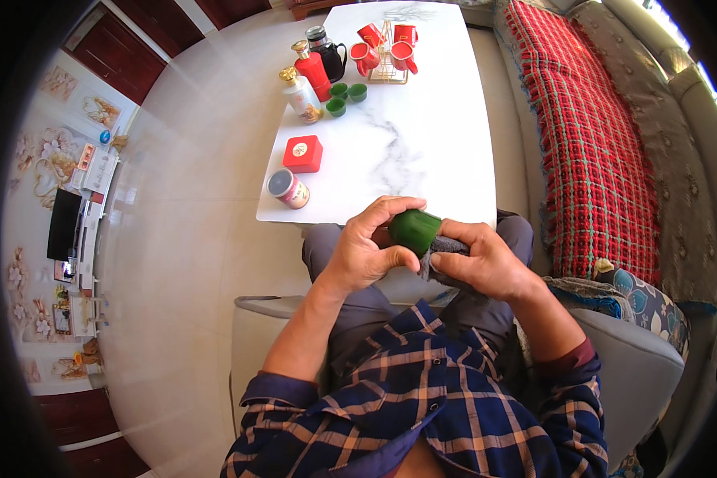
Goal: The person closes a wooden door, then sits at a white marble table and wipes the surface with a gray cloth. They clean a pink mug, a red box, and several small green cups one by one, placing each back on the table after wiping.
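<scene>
A small green cup (414, 232), lying on its side over my lap, is held between both hands. My left hand (367, 245) curls around its base end, thumb below and fingers above. My right hand (484, 257) pinches a dark grey cloth (451, 248) at the cup's rim; the fingertips there are partly hidden. Further off on the white marbled table (448, 149) stand several more green cups (336, 107), close to a white bottle (303, 98) with a gold cap.
Along the table's left side are a lidded canister (288, 189), a red box (303, 154), a red bottle (313, 73) and a dark jug (328, 57). Red mugs (403, 54) hang on a gold rack (387, 74). A sofa with a red checked cover (591, 155) runs along the right.
</scene>
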Motion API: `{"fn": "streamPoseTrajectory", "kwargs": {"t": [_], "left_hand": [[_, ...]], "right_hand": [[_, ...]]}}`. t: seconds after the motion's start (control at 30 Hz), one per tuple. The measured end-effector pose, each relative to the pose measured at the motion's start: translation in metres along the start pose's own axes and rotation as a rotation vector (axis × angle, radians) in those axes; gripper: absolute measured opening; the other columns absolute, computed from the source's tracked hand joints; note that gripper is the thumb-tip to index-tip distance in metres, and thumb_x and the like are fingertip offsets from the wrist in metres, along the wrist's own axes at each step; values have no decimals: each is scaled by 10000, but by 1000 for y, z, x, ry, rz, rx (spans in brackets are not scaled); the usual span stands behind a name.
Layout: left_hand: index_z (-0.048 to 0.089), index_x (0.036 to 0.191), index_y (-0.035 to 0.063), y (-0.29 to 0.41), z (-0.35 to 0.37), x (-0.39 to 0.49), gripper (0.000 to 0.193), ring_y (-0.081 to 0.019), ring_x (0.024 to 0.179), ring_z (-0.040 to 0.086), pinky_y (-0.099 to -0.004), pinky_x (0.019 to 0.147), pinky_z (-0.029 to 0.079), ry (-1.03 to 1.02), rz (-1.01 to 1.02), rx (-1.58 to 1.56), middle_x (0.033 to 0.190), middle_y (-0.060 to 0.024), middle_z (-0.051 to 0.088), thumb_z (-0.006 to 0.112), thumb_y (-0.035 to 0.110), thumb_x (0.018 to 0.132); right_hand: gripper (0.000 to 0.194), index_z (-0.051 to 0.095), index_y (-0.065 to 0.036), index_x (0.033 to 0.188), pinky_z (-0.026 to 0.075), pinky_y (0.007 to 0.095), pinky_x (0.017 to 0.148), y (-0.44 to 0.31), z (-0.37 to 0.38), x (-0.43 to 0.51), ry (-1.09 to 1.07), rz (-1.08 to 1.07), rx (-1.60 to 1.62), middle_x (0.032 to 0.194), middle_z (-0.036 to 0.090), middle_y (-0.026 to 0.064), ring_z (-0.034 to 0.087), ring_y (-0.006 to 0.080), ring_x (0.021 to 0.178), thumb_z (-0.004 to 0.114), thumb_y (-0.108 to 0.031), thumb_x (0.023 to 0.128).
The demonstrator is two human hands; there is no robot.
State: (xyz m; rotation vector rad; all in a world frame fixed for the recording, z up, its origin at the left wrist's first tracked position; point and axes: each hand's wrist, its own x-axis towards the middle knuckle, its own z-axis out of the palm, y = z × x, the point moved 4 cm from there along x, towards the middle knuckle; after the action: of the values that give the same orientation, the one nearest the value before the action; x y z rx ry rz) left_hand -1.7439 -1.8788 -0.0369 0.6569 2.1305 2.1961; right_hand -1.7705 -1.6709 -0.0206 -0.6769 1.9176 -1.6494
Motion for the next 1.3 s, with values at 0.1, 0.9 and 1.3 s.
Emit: {"fn": "streamPoseTrajectory", "kwargs": {"t": [0.1,0.9,1.3], "left_hand": [[498,1606,4,-2,18,-6,810,-176,1317,626,-321,1168,482,150,-247,-352,1382,-104,678,879,296,955],[533,1587,16,-12,15,-2,791,-145,1223,646,-304,1089,523,167,-184,-227,1359,-63,687,886,325,950],[539,1582,0,-5,18,-2,778,-170,1262,648,-320,1145,501,202,-286,-262,1402,-96,680,889,290,951]], "right_hand": [[260,765,-49,1146,572,380,695,-11,9,-7,270,-262,-449,1059,653,115,710,289,822,783,-69,888],[281,757,8,1241,562,341,771,38,26,-4,296,-6,200,1096,680,64,692,181,891,738,-37,964],[328,758,-31,1249,512,377,843,16,31,-8,424,-237,-165,1060,566,132,584,241,979,726,-12,924]]}}
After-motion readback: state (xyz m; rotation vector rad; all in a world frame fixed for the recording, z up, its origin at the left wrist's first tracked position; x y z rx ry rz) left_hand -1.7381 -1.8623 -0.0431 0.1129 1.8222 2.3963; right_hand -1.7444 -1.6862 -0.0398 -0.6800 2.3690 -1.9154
